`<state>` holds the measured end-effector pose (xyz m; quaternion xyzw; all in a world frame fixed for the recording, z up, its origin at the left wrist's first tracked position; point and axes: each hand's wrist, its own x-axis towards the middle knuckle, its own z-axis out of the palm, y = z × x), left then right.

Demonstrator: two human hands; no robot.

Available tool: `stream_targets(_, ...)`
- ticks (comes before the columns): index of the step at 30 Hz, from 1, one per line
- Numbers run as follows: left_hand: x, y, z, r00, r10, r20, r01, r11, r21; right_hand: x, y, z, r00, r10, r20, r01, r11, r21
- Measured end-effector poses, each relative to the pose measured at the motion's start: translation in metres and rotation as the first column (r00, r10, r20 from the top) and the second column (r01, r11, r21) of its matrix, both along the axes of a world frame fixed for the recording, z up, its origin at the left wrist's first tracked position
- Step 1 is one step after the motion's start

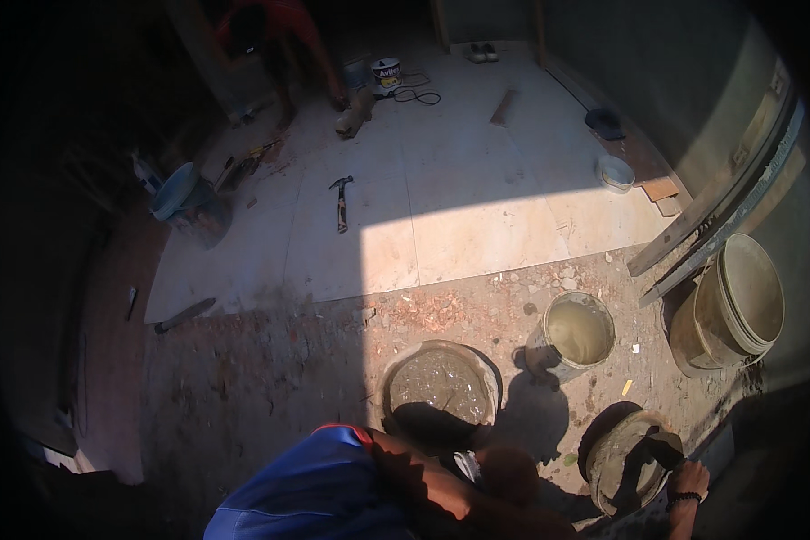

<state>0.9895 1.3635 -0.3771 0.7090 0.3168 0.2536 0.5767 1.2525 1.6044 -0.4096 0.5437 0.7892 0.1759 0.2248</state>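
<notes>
Here, right hand beside basin

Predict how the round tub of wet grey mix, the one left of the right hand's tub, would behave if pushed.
Likely heavy for its size: grey mix covers its inside. The tub would probably drag, since the floor looks rough and gritty. Hard shoves might slop it; the surface glistens wet.
</notes>
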Motion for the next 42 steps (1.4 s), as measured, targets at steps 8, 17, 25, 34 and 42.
stream_targets(8,-0.009,-0.006,0.009,1.000,-0.013,-0.023,0.015,0.998,0.068,0.026,0.014,-0.133,1.000,-0.023,0.003,0.023,0.998,-0.060)
stream_targets(17,-0.020,0.004,0.021,0.990,-0.137,0.040,0.138,0.990,-0.008,-0.009,-0.034,-0.027,0.985,0.168,-0.029,-0.168,0.923,-0.346)
stream_targets(25,-0.007,0.005,0.034,0.970,-0.235,-0.056,0.238,0.970,0.054,0.015,-0.002,-0.009,0.995,0.016,-0.097,-0.021,0.999,-0.049)
stream_targets(34,-0.022,0.001,0.030,0.972,-0.214,-0.100,0.222,0.972,0.073,-0.025,-0.051,0.020,0.987,0.080,-0.142,-0.124,0.934,-0.334)
stream_targets(42,-0.011,0.009,0.026,0.952,-0.293,-0.083,0.300,0.951,0.078,0.008,-0.046,-0.034,0.983,-0.100,-0.153,0.044,0.941,-0.335)
